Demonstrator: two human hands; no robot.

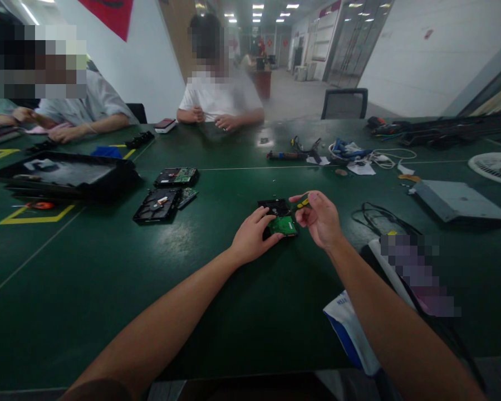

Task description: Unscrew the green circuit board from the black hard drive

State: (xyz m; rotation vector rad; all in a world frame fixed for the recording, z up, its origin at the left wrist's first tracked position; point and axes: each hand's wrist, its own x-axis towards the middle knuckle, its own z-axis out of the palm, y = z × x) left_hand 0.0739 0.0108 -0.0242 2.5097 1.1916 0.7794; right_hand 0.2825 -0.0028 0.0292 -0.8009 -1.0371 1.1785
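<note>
A hard drive with a green circuit board [284,225] on its near half and black casing at its far half lies on the table in front of me. My left hand [253,236] steadies it from the left, thumb at the near edge and fingers over the black part. In my right hand [321,219], just right of the drive, a small yellow-and-black screwdriver [303,204] is pinched between thumb and fingers. Its tip is hidden or too small to make out.
Left of my hands lie another hard drive [157,206] and a drive with its board showing [176,176]. A black tray [67,177] stands farther left, near an orange screwdriver [42,205]. Cables, a grey metal box [461,199] and a glove-like cloth [350,328] are at right. People sit opposite.
</note>
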